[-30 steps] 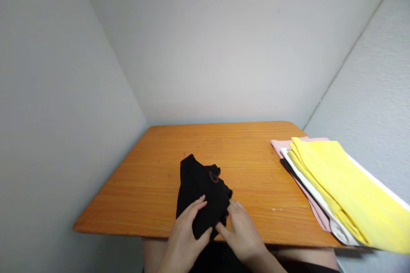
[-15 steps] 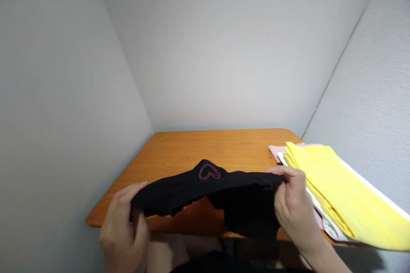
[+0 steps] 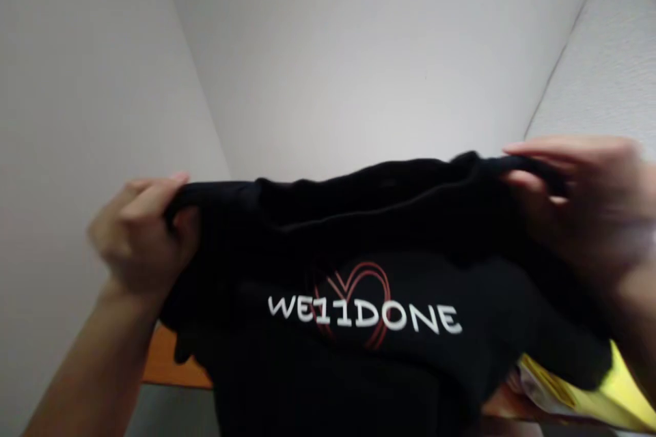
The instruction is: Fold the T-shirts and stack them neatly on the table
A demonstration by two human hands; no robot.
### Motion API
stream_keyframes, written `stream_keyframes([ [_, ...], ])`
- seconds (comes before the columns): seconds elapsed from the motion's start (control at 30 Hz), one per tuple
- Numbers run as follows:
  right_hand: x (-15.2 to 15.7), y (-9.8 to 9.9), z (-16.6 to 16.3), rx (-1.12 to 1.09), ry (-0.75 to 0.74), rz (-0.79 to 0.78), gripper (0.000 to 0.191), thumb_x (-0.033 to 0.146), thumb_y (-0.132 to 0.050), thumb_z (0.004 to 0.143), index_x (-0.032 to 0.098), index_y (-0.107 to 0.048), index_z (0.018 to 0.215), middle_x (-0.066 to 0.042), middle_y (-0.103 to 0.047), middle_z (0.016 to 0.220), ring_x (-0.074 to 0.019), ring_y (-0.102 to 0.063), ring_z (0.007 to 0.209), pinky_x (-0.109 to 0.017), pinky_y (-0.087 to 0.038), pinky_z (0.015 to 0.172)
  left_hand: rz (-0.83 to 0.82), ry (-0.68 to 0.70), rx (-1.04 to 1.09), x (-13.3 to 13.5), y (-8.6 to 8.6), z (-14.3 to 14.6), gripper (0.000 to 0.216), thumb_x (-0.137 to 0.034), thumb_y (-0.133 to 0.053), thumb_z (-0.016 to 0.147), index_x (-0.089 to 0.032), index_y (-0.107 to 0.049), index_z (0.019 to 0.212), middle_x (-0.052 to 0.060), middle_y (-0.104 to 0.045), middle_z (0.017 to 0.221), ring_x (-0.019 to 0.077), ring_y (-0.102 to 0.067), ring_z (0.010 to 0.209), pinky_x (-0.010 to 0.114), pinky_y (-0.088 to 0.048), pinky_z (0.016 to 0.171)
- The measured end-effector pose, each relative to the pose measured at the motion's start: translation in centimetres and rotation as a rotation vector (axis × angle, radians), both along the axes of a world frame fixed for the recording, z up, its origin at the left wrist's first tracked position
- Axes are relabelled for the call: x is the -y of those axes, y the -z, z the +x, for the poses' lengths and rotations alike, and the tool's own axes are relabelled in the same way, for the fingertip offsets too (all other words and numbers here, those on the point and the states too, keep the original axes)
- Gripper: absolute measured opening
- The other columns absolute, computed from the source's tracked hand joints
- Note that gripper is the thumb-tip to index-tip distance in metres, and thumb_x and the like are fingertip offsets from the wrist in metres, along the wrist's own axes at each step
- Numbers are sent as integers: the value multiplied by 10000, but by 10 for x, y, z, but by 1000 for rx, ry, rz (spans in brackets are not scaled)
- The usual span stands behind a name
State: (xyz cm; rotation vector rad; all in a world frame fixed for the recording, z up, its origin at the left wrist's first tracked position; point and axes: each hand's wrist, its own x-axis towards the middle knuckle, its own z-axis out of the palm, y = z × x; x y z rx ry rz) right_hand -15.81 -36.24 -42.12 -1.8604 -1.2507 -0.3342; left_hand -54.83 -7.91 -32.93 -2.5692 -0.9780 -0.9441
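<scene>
- head view shows a black t-shirt (image 3: 359, 382) held up in the air, close before the camera and spread wide between both hands
- the left hand (image 3: 141, 232) is at the shirt's upper left corner, its fingers (image 3: 148, 194) curled in and pinching the top edge of the cloth
- the right hand (image 3: 579, 205) is at the upper right corner, its fingers (image 3: 553, 150) closed over the top edge with the thumb beneath; this hand is blurred
- the top edge runs a little slack between the two hands, and the rest of the shirt hangs down from it, past the bottom of the frame
- the front bears white lettering (image 3: 363, 314) reading "we11done" across a red outlined heart (image 3: 353, 293)
- the shirt hangs above and in front of an orange wooden table (image 3: 164, 362) and hides most of it; only a bit of the left edge shows
- a yellow cloth (image 3: 615, 399) peeks out at the lower right, under the shirt's side
- pale plain walls (image 3: 359, 48) stand behind
</scene>
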Motion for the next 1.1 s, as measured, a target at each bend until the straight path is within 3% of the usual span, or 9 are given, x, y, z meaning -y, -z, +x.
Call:
stream_keyframes([
  [0.1,-74,30,13,188,-21,-132,586,553,-304,1004,75,-568,1215,-123,-642,1039,-157,-627,882,-292,-447,796,143,51,-198,-34,34,51,444,-450,-374,981,-130,-490,1267,115,-616,1172,261,-590,1061,440,-461,924],
  [0.23,-133,96,-9,-33,-105,-453,475,383,-431,1014,40,-439,1344,-234,-503,1298,-305,-490,1195,-442,-383,989,-218,-19,-534,-40,99,94,415,-343,-346,989,-121,-450,1323,168,-512,1329,293,-450,1268,450,-355,1059],
  [0.33,-135,148,-48,-178,-223,-664,483,367,-302,1042,35,-443,1363,-235,-463,1342,-294,-412,1283,-438,-295,1070,-414,-55,-732,-29,157,87,395,-314,-372,976,-155,-501,1313,147,-501,1389,268,-450,1292,409,-347,1079],
  [0.43,-125,198,-81,-254,-295,-804,508,463,-423,994,130,-510,1368,-190,-455,1408,-328,-389,1319,-444,-301,1082,-547,-85,-858,-21,210,64,465,-413,-407,963,-192,-498,1361,121,-447,1474,285,-397,1361,434,-334,1098],
  [0.57,-121,252,-97,-309,-273,-935,588,585,-402,961,280,-413,1463,-96,-248,1563,-412,-214,1403,-589,-215,1098,-645,-146,-918,-22,254,38,609,-565,-319,952,-234,-388,1458,105,-308,1555,327,-270,1432,527,-285,1113],
  [0.7,-122,275,-99,-288,-226,-985,630,652,-286,957,348,-289,1508,-9,-99,1602,-370,-68,1445,-565,-103,1137,-663,-160,-924,-24,264,33,638,-596,-228,956,-266,-307,1496,60,-192,1594,286,-145,1473,504,-189,1165],
  [0.87,-102,274,-113,-265,-215,-966,659,681,-249,940,355,-272,1512,-7,-74,1605,-376,-44,1446,-572,-80,1131,-657,-191,-952,-7,256,22,681,-618,-221,947,-237,-279,1509,109,-178,1588,325,-135,1467,546,-186,1155],
  [1.0,-79,262,-126,-268,-236,-907,671,703,-281,922,363,-307,1500,-20,-125,1600,-398,-83,1435,-583,-106,1110,-625,-195,-1009,9,234,16,666,-596,-283,948,-215,-320,1494,139,-226,1566,360,-192,1447,584,-188,1144],
  [1.1,-84,251,-112,-367,-191,-881,652,695,-343,917,323,-427,1446,-66,-327,1533,-373,-276,1374,-523,-218,1083,-556,-155,-1046,39,207,31,619,-528,-376,950,-160,-424,1444,162,-306,1533,366,-174,1451,590,-60,1170],
])
